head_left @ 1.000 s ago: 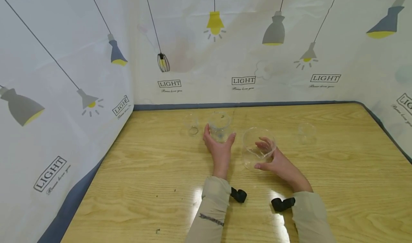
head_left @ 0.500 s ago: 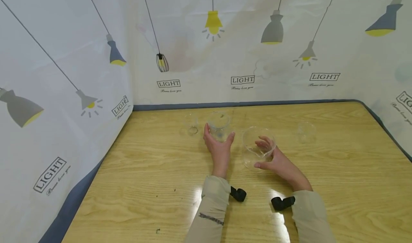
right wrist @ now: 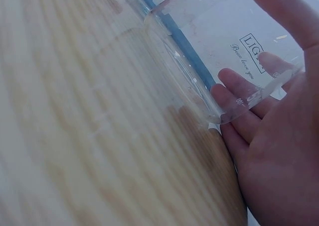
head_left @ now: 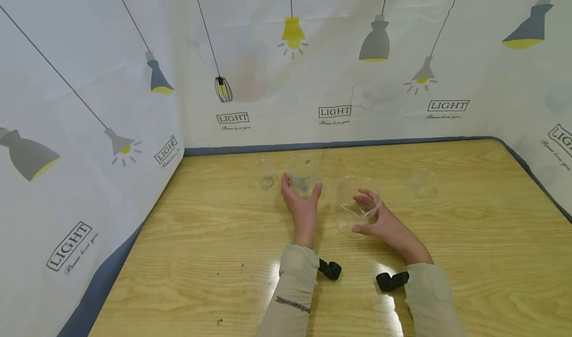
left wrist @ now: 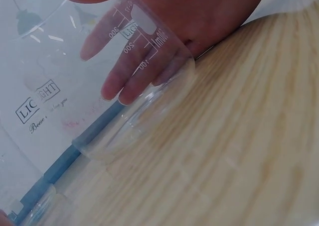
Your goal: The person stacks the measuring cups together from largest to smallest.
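Observation:
A clear beaker (head_left: 302, 169) stands toward the back of the wooden table. My left hand (head_left: 302, 205) is around its near side, fingers on the left and thumb on the right. In the left wrist view, that beaker (left wrist: 149, 94) has white volume marks, and the fingers show through its wall. A larger clear beaker (head_left: 350, 198) stands upright nearer to me. My right hand (head_left: 384, 223) holds it from the right, with the thumb in front and fingers behind. Through the glass in the right wrist view, those fingers (right wrist: 239, 86) show near white marks on the beaker (right wrist: 199, 61).
To the left of the left hand stands a small clear glass vessel (head_left: 267, 178). Another small clear vessel (head_left: 423, 180) stands at the back right. Fabric walls (head_left: 268, 128) printed with lamps border the wooden table (head_left: 201, 257) at the back and sides.
My left thumb has drawn slightly inward toward the beaker. The right hand and its beaker keep their places, while the head view has shifted a little.

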A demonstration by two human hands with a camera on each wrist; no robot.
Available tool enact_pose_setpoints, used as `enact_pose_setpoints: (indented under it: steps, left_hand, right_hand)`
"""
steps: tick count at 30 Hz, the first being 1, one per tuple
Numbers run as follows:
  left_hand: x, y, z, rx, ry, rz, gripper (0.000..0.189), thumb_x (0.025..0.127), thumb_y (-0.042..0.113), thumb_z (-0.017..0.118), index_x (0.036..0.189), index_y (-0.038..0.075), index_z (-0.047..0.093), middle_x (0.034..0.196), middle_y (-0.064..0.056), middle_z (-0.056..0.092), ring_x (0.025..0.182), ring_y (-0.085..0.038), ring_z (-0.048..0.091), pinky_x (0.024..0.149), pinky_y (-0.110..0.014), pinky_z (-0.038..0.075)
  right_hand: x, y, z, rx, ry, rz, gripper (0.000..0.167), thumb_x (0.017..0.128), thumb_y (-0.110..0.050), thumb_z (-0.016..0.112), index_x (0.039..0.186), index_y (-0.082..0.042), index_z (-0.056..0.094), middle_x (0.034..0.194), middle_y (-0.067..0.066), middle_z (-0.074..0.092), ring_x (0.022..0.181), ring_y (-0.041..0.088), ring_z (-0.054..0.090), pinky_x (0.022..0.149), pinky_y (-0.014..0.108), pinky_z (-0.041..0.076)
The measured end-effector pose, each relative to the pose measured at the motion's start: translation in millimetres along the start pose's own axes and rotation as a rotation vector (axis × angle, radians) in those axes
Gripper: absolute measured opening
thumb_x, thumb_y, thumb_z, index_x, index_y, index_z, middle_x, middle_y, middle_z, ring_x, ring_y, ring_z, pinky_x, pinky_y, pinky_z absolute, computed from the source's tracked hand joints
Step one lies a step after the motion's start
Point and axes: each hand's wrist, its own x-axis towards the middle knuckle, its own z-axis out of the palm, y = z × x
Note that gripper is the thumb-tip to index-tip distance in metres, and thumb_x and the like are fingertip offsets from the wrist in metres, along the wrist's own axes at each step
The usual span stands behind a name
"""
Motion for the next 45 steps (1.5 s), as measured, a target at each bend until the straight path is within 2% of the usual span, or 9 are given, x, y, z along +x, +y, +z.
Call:
enact_pose_setpoints:
  steps: [7, 12, 14, 15, 20, 25, 31, 41, 45]
  left_hand:
    - [-0.2, 1.7, -1.1, -0.007, -0.003, 0.002, 0.088, 0.070, 0.048, 0.071, 0.138, 0.036, 0.017, 0.138, 0.008, 0.024, 0.127, -0.016, 0.022, 0.100, -0.042, 0.024]
    - [-1.6, 8.7, -2.5, -0.012, -0.015, 0.000, 0.087, 0.072, 0.044, 0.071, 0.139, 0.034, 0.017, 0.139, 0.005, 0.023, 0.128, -0.018, 0.022, 0.100, -0.044, 0.024]
    - [-1.4, 8.9, -2.4, -0.014, -0.020, -0.004, 0.087, 0.072, 0.043, 0.071, 0.139, 0.034, 0.016, 0.140, 0.005, 0.023, 0.128, -0.017, 0.021, 0.100, -0.044, 0.023]
    - [0.5, 3.7, -1.1, -0.014, -0.018, -0.004, 0.087, 0.071, 0.045, 0.071, 0.138, 0.037, 0.016, 0.139, 0.008, 0.023, 0.128, -0.015, 0.021, 0.100, -0.044, 0.023]
    - [0.7, 3.4, -1.8, -0.037, -0.031, -0.004, 0.088, 0.072, 0.044, 0.071, 0.139, 0.033, 0.015, 0.139, 0.008, 0.021, 0.128, -0.014, 0.019, 0.101, -0.044, 0.023]
    - [0.0, 5.4, -3.1, -0.049, -0.042, -0.008, 0.087, 0.073, 0.043, 0.070, 0.138, 0.036, 0.013, 0.140, 0.010, 0.020, 0.129, -0.013, 0.018, 0.101, -0.044, 0.024]
    - [-1.0, 6.6, -3.8, -0.061, -0.041, -0.003, 0.087, 0.074, 0.042, 0.070, 0.140, 0.033, 0.014, 0.141, 0.007, 0.019, 0.129, -0.014, 0.018, 0.100, -0.045, 0.023]
    - [0.6, 3.4, -4.2, -0.064, -0.055, -0.027, 0.086, 0.074, 0.045, 0.068, 0.139, 0.034, 0.013, 0.141, 0.009, 0.019, 0.130, -0.013, 0.017, 0.102, -0.044, 0.022]
    - [2.1, 2.3, -4.0, -0.053, -0.042, -0.012, 0.087, 0.074, 0.045, 0.069, 0.140, 0.031, 0.015, 0.141, 0.009, 0.020, 0.129, -0.014, 0.018, 0.101, -0.044, 0.023]
  right_hand:
    - [0.3, -0.7, 0.5, -0.006, -0.003, -0.001, 0.088, 0.075, -0.017, 0.072, 0.141, -0.023, 0.014, 0.141, 0.007, 0.028, 0.129, 0.029, 0.021, 0.099, 0.057, 0.014]
    - [-0.1, -1.6, 0.6, -0.003, -0.002, -0.003, 0.089, 0.075, -0.016, 0.072, 0.142, -0.021, 0.013, 0.141, 0.009, 0.028, 0.130, 0.030, 0.021, 0.099, 0.058, 0.013]
    - [-2.0, -8.1, 0.4, 0.004, -0.006, -0.004, 0.089, 0.076, -0.014, 0.072, 0.142, -0.018, 0.012, 0.141, 0.012, 0.027, 0.130, 0.032, 0.020, 0.099, 0.059, 0.012]
    - [-3.1, -12.0, 0.6, 0.008, -0.008, -0.004, 0.088, 0.076, -0.013, 0.071, 0.142, -0.016, 0.012, 0.141, 0.013, 0.027, 0.129, 0.033, 0.020, 0.099, 0.059, 0.011]
    - [-7.4, -28.2, 1.5, 0.006, -0.016, 0.002, 0.087, 0.076, -0.010, 0.070, 0.141, -0.011, 0.012, 0.141, 0.019, 0.026, 0.129, 0.036, 0.020, 0.099, 0.059, 0.011]
    - [-4.4, -18.3, 0.4, 0.006, -0.015, 0.001, 0.088, 0.076, -0.010, 0.071, 0.142, -0.015, 0.012, 0.141, 0.016, 0.026, 0.129, 0.034, 0.020, 0.099, 0.059, 0.011]
    - [-0.5, -2.0, -0.2, -0.004, -0.006, -0.004, 0.088, 0.076, -0.015, 0.072, 0.142, -0.019, 0.013, 0.141, 0.009, 0.028, 0.130, 0.030, 0.021, 0.099, 0.058, 0.012]
    - [0.2, 1.7, -0.1, -0.012, -0.007, -0.006, 0.089, 0.076, -0.016, 0.072, 0.142, -0.018, 0.012, 0.141, 0.007, 0.028, 0.129, 0.029, 0.022, 0.099, 0.058, 0.015]
    - [0.9, 2.6, 0.0, -0.007, -0.005, -0.010, 0.089, 0.076, -0.015, 0.072, 0.142, -0.018, 0.012, 0.141, 0.007, 0.028, 0.130, 0.029, 0.022, 0.099, 0.058, 0.013]
